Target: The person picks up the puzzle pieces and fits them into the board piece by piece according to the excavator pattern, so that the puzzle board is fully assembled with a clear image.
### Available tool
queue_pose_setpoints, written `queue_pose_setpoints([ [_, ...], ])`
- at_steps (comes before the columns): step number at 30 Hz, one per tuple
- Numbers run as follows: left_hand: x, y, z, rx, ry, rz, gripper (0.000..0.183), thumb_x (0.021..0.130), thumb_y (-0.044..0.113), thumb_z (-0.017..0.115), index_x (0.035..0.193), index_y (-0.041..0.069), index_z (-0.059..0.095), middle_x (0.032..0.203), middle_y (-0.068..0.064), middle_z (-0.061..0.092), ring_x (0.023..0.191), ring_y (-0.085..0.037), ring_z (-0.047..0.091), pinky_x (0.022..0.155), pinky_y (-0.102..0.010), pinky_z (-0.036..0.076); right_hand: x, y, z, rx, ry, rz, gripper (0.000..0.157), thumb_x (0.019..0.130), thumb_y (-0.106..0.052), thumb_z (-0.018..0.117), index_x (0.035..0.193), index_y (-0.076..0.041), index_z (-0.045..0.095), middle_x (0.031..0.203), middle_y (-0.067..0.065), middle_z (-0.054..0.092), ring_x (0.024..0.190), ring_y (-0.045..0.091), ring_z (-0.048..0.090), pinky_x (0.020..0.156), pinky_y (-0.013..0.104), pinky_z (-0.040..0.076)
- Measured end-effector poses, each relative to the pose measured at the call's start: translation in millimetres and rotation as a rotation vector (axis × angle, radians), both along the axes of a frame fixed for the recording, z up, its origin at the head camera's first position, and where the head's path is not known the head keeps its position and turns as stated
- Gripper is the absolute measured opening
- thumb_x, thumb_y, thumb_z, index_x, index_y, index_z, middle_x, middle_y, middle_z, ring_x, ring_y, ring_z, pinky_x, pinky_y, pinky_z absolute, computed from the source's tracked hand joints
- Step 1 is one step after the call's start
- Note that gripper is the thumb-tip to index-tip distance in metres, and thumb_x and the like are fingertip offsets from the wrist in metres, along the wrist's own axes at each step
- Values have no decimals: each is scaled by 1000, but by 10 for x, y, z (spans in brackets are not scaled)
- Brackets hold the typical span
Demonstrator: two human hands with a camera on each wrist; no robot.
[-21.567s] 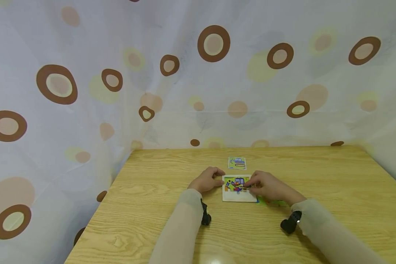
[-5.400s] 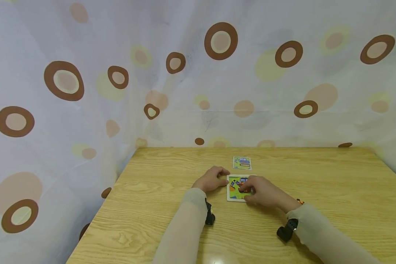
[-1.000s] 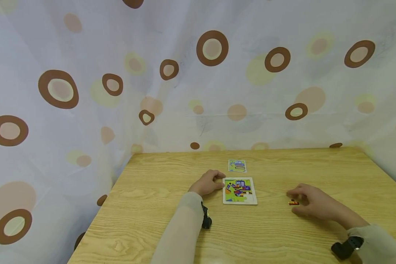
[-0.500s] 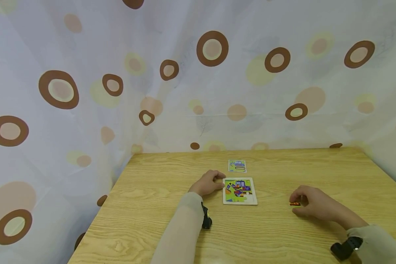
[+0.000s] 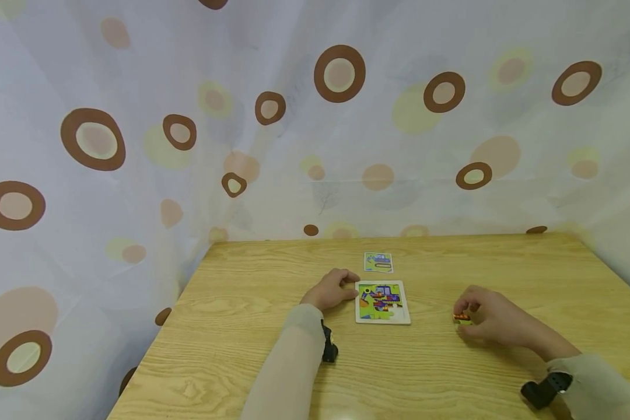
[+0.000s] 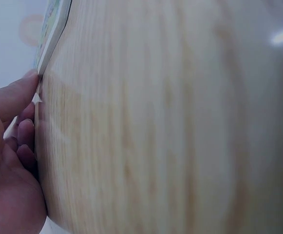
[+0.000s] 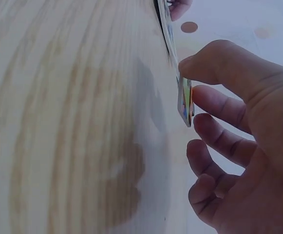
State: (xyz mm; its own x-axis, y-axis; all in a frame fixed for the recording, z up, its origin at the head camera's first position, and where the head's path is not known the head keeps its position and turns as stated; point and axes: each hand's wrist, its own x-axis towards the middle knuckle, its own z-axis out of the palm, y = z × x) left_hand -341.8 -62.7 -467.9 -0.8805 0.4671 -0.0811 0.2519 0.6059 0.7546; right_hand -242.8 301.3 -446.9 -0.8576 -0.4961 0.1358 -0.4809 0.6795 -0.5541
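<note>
Between the thumb and fingers of my right hand (image 5: 496, 318), a small jigsaw piece (image 5: 462, 318) with red, yellow and green print is pinched just above the table. In the right wrist view the jigsaw piece (image 7: 185, 101) stands on edge under the thumb, its other fingers loosely bent. My left hand (image 5: 329, 290) rests at the left side of a white-framed puzzle board (image 5: 383, 321), thumb and a finger touching its edge. The left wrist view shows the thumb tip against the board's rim (image 6: 56, 36). The board bears a digger picture, with a pale gap at its lower right.
Behind the board lies a small picture card (image 5: 378, 262) with a similar digger. All of it is on a wooden table (image 5: 273, 262), with a patterned cloth (image 5: 294, 146) hanging along the back and left.
The right hand has closed its fingers on the jigsaw piece and lifted it slightly, turning its face more into view. The left hand keeps its place at the board.
</note>
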Motion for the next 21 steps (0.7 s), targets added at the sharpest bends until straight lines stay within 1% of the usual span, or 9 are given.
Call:
queue_pose_setpoints([
  [2,-2,3,4,1,0,0,32,97,20,66,129,15,63,129,-1,55,119,-19,49,103,-38,40,-8,-27,6,3,30,10,19,86,-28,79,97,-21,65,100,-6,56,89,13,53,73,33,49],
  [5,-3,3,6,0,5,-4,32,97,19,66,129,14,63,129,-1,55,119,-19,50,102,-38,40,-23,-69,3,-9,46,32,18,87,-27,78,98,-21,65,101,-7,57,90,13,54,75,34,50],
  [9,-1,-3,0,-1,6,-4,32,97,19,66,129,14,63,128,-1,56,118,-19,50,103,-37,40,-44,-148,-8,-33,43,46,18,87,-25,79,99,-20,67,98,-8,59,88,12,54,75,33,49],
  [15,-18,-3,-14,-1,15,-4,32,97,19,67,128,14,64,126,0,57,117,-18,50,102,-37,40,-114,-333,-25,-23,40,32,18,86,-26,79,99,-21,68,98,-12,60,89,13,54,75,33,49],
  [21,0,-5,12,-8,16,-6,32,97,19,66,129,15,64,128,0,55,118,-19,50,103,-37,40,-181,-551,-18,-44,33,62,14,88,-23,78,98,-20,69,97,-10,60,88,15,54,75,34,49],
])
